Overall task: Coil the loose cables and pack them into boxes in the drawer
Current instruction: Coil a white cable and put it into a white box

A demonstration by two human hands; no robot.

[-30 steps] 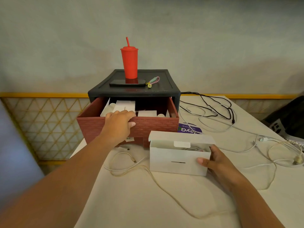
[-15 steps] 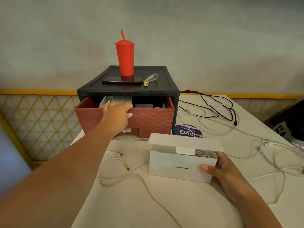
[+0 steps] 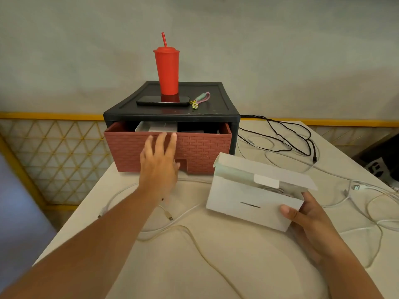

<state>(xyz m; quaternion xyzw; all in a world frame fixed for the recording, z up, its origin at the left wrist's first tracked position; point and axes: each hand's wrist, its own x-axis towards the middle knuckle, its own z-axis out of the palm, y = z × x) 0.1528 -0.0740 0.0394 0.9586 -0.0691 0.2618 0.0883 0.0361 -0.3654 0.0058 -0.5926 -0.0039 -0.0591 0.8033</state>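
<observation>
The left hand [image 3: 158,162] is open, with straight, spread fingers, right in front of the red drawer [image 3: 203,147]. Its fingertips reach the drawer's top edge. The hand is a bit blurry, so I cannot tell if it touches the drawer front. The drawer sticks out only a little from the black cabinet [image 3: 216,104]. In the dark gap only the tops of some white boxes [image 3: 157,127] show. The rest is hidden.

The right hand [image 3: 308,219] grips a box [image 3: 248,201] at its near right corner. The thumb is on the front and the other fingers are hidden behind it. The box is tilted, just right of the drawer. I cannot tell if it rests on the desk [image 3: 237,266]. Its lid is open and hangs over the top, so only a bit of white cable shows inside.

A loose white cable [image 3: 170,217] lies on the desk, and the left arm covers part of it. More white cables [image 3: 357,187] lie to the right and run off the picture's edge. A black cable [image 3: 314,157] lies tangled beside the cabinet.

On the cabinet are a red cup [image 3: 166,70], a phone [image 3: 163,100] and a keychain [image 3: 200,99]. A dark thing [image 3: 380,162] at the right edge is cut off, and I cannot tell what it is.
</observation>
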